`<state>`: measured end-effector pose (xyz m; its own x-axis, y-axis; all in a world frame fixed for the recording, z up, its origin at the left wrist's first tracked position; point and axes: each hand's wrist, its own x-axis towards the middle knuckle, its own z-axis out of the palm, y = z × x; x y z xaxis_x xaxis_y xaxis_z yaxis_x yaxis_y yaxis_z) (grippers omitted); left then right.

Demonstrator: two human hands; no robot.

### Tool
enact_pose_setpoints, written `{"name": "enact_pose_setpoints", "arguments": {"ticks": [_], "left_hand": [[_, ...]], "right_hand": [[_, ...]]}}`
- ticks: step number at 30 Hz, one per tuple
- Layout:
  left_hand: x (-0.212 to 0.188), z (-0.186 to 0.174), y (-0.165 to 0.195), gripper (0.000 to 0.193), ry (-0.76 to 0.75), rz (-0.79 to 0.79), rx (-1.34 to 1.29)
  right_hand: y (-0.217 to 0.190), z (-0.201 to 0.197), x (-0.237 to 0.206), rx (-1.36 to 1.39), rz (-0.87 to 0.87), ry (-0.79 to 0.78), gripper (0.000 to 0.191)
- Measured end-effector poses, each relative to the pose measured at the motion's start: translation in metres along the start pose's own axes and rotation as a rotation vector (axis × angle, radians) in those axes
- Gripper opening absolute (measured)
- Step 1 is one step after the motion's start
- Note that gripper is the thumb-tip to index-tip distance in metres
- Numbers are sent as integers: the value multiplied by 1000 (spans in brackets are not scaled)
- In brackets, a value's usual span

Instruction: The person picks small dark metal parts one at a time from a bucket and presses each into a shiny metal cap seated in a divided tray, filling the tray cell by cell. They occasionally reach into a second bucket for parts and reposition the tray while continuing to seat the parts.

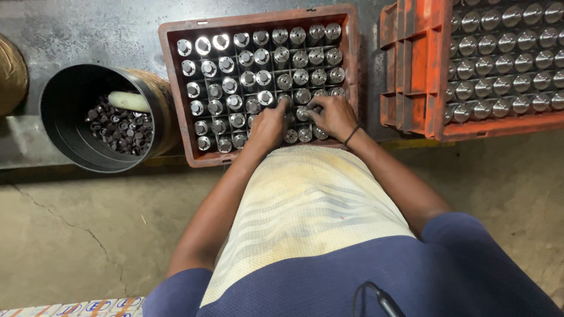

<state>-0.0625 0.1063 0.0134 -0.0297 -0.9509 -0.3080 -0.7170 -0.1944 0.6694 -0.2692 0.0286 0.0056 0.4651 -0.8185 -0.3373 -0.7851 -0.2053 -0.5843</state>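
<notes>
**Both hands down in the gridded crate**

At left frame, black bucket (70, 117) of small dark caps, within easy reach. At centre, red crate (258, 82), dividers keeping steel cylinders (261, 56) upright. Left hand (267, 126) and right hand (333, 116) curled over the lower cells, fingertips pinching parts there; exact grip hidden. At right, orange crate (411, 70), fuller.

Cylinders (262, 58): polished metal, glossy. Crate (176, 88): scuffed red plastic, matt. Bucket (64, 126): black plastic. Floor (76, 235): rough cracked concrete.
</notes>
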Motion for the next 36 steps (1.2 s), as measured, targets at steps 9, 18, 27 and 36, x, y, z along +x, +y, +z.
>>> {"name": "enact_pose_setpoints", "arguments": {"ticks": [9, 18, 27, 36], "left_hand": [[18, -17, -2, 38, 141, -156, -24], [0, -29, 6, 39, -255, -233, -878], [-30, -10, -26, 27, -168, -96, -1018], [-46, -28, -3, 16, -69, -119, -413]], "right_hand": [[-13, -9, 20, 105, 64, -39, 29], [-30, -18, 5, 352, -583, -76, 33], [-5, -20, -26, 71, -206, -260, 23], [-14, 4, -40, 69, -60, -82, 25]]}}
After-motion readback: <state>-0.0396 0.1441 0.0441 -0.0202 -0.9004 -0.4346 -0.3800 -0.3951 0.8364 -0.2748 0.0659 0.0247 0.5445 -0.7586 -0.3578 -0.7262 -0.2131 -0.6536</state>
